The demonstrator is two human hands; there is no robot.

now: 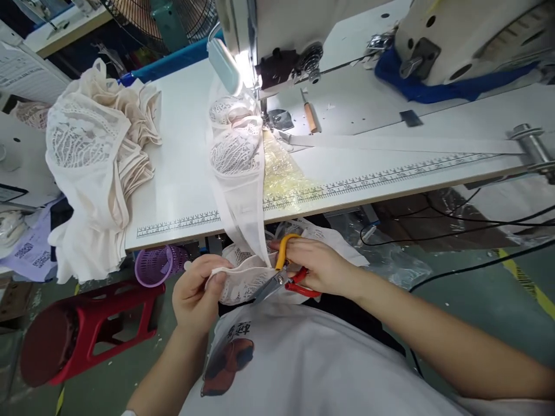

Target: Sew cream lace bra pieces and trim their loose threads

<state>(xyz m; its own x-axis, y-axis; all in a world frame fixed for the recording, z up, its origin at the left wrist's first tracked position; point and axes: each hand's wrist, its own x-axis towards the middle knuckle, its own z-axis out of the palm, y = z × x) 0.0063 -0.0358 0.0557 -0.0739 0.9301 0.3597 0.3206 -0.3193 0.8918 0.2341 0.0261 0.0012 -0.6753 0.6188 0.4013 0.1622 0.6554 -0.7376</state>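
Pinched between the thumb and fingers of my left hand [197, 294] is the edge of a white lace bra [240, 283], held over my lap. My right hand [327, 266] grips scissors [277, 280] with one yellow and one red handle. Their blades point down and left across the fabric, close to the held edge. Whether the blades are cutting the cloth I cannot tell. A strip of joined white lace bra pieces [236, 153] runs from the sewing machine needle area [262, 107] over the table edge down to my hands.
A pile of cream lace bras [87, 138] hangs over the table's left side. Near the machine lie a wooden-handled tool [310, 117] and a white tape [403, 143]. Below stand a purple basket [150, 267] and a red stool [104, 323]. A fan [160, 20] is behind.
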